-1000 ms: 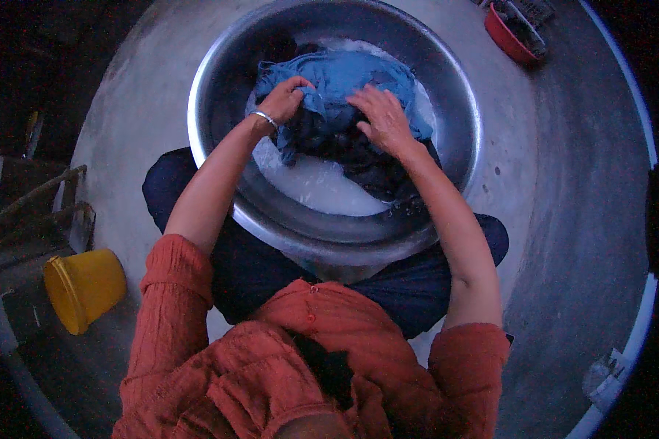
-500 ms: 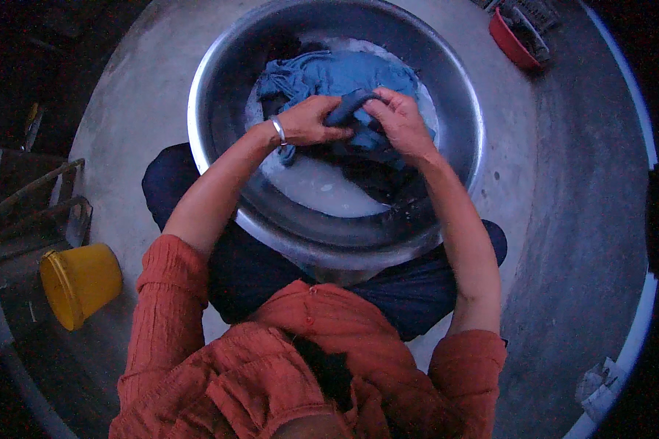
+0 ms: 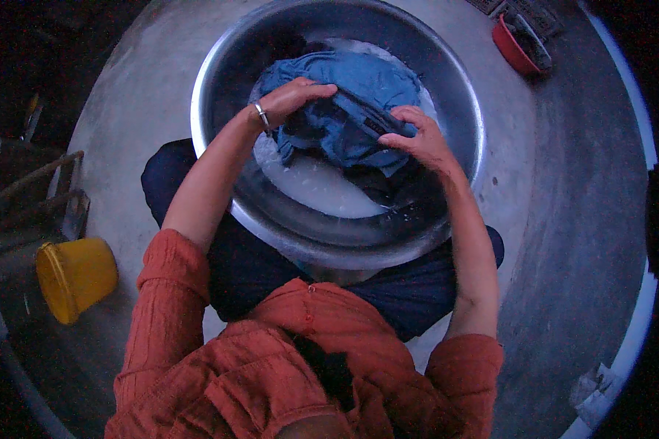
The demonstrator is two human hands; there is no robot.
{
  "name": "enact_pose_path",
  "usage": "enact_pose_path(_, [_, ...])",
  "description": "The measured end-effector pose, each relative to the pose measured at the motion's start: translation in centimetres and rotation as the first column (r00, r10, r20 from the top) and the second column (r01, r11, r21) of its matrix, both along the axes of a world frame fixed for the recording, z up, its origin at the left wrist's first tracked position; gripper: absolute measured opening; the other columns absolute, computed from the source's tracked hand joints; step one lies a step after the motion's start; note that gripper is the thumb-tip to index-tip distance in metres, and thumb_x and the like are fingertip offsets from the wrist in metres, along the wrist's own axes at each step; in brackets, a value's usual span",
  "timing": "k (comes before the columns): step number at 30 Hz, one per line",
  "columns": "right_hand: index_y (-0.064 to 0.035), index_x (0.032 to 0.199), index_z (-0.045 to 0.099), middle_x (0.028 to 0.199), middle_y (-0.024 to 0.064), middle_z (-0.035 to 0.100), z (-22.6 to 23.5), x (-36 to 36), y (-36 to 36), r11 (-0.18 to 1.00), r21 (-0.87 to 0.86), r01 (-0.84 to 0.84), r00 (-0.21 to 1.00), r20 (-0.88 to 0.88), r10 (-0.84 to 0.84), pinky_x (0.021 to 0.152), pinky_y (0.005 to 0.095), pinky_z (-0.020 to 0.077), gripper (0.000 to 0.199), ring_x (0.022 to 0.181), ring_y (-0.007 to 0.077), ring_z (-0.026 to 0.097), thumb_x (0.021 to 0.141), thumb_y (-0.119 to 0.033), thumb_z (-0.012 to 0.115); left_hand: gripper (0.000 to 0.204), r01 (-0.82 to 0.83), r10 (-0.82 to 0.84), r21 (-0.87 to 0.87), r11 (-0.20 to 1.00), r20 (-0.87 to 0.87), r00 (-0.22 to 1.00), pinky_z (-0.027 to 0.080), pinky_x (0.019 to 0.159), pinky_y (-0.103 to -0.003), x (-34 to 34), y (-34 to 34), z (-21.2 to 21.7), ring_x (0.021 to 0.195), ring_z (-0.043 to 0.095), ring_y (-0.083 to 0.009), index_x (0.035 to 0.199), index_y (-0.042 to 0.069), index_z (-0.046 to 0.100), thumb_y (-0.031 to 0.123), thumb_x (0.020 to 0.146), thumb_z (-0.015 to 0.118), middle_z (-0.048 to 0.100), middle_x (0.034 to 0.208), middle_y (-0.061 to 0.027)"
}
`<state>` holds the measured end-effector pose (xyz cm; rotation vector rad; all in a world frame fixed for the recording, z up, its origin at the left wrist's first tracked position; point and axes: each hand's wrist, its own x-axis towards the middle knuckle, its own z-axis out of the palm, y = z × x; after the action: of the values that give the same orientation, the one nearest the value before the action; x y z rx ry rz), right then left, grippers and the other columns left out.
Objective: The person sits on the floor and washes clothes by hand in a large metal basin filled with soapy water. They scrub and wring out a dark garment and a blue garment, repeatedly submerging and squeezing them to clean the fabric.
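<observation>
A wet blue garment (image 3: 366,77) lies bunched in a wide metal basin (image 3: 329,245), over whitish, sudsy water. Its edge stretches between my two hands, with a small dark label on it near the right one. At the left end my left hand (image 3: 294,99), a silver bangle on its wrist, grips the cloth, thumb on top and most fingers hidden. My right hand (image 3: 423,140) has the other end between thumb and fingers. Darker cloth (image 3: 377,183) lies partly in the water below the garment, and more dark cloth shows at the basin's far left.
The basin stands close before my folded legs on a concrete floor (image 3: 143,95). A yellow bucket (image 3: 88,274) lies tipped at the left, below some dark framed objects. At the far right is a red tub (image 3: 512,51) with things in it; a crumpled pale scrap (image 3: 593,384) lies lower right.
My hands have moved apart, the left one up and left, the right one slightly right and down. The bunched fold between them has opened into a stretched edge, showing the label.
</observation>
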<state>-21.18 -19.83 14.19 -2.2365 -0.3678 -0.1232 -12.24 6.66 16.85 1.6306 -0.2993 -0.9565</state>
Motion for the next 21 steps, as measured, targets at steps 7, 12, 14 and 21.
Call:
enact_pose_path(7, [-0.0094, 0.078, 0.055, 0.066, -0.0056, 0.051, 3.3, -1.7, -0.5, 0.936, 0.282, 0.209, 0.922, -0.376, -0.093, 0.053, 0.0204, 0.035, 0.018, 0.062, 0.0029, 0.045, 0.074, -0.021, 0.068, 0.042, -0.128, 0.068, -0.242, 0.962, -0.242, 0.968, 0.044, 0.08, -0.028, 0.0, -0.5, -1.5, 0.085, 0.057, -0.0161, 0.094, 0.002, 0.061, 0.041, 0.079, 0.057, 0.062, 0.094, -0.0072])
enact_pose_path(12, [-0.0092, 0.079, 0.054, 0.065, -0.0064, 0.05, 2.6, -2.3, -0.6, 0.898, 0.354, 0.263, 0.862, -0.504, -0.054, 0.05, 0.0184, 0.0336, 0.014, 0.058, 0.0013, 0.043, 0.08, -0.02, 0.062, 0.048, -0.142, 0.058, -0.228, 0.963, -0.341, 0.938, 0.044, 0.085, -0.032, -0.8, -0.5, -0.3, 0.093, 0.057, -0.0192, 0.103, 0.001, 0.058, 0.043, 0.08, 0.056, 0.059, 0.104, -0.0096])
enact_pose_path(14, [-0.0087, 0.079, 0.054, 0.066, -0.0065, 0.05, 3.0, -2.7, 0.0, 0.881, 0.396, 0.259, 0.869, -0.494, -0.034, 0.052, 0.018, 0.0348, 0.012, 0.059, 0.0015, 0.043, 0.082, -0.02, 0.059, 0.051, -0.162, 0.105, -0.188, 0.969, -0.283, 0.954, 0.045, 0.084, -0.033, -1.1, -0.6, 0.2, 0.09, 0.058, -0.0198, 0.102, 0.0, 0.057, 0.046, 0.079, 0.056, 0.06, 0.102, -0.0098])
enact_pose_path(21, [-0.0058, 0.084, 0.057, 0.074, -0.005, 0.053, 2.3, -2.9, 0.6, 0.795, 0.541, 0.272, 0.883, -0.47, 0.018, 0.06, 0.0186, 0.0387, 0.013, 0.067, 0.0029, 0.047, 0.084, -0.019, 0.056, 0.049, -0.115, 0.037, -0.23, 0.966, -0.319, 0.947, 0.041, 0.089, -0.03, -0.8, -0.6, -0.4, 0.098, 0.054, -0.0178, 0.111, 0.002, 0.054, 0.041, 0.081, 0.054, 0.055, 0.112, -0.0089])
